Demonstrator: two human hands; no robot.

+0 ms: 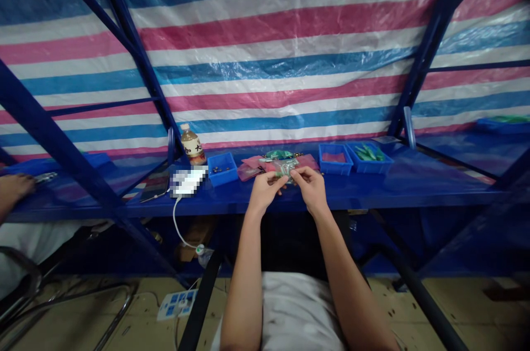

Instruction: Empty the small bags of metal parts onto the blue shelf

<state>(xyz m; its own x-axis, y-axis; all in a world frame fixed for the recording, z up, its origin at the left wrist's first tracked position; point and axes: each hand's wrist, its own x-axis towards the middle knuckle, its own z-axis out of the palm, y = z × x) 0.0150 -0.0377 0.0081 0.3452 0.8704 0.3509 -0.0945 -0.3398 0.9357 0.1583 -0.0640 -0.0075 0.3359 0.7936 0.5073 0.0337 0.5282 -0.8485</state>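
Just above the front part of the blue table, both of my hands meet over a small clear plastic bag (286, 166). My left hand (265, 190) pinches its left side between thumb and fingers. On the other side, my right hand (310, 186) grips it the same way, thumb tips close together. What the bag contains is too small to make out. Pink bags or sheets (249, 168) lie under and around my hands. Right behind them is a green packet (278, 154), with small dark and gold-coloured pieces at its right.
Left of my hands stand a blue bin (222, 169) with small metal parts, a bottle (192, 145) and a blurred white device with a cable. To the right are a bin of pink pieces (334, 158) and a bin of green packets (370, 157). Another person's hand (16, 190) is far left.
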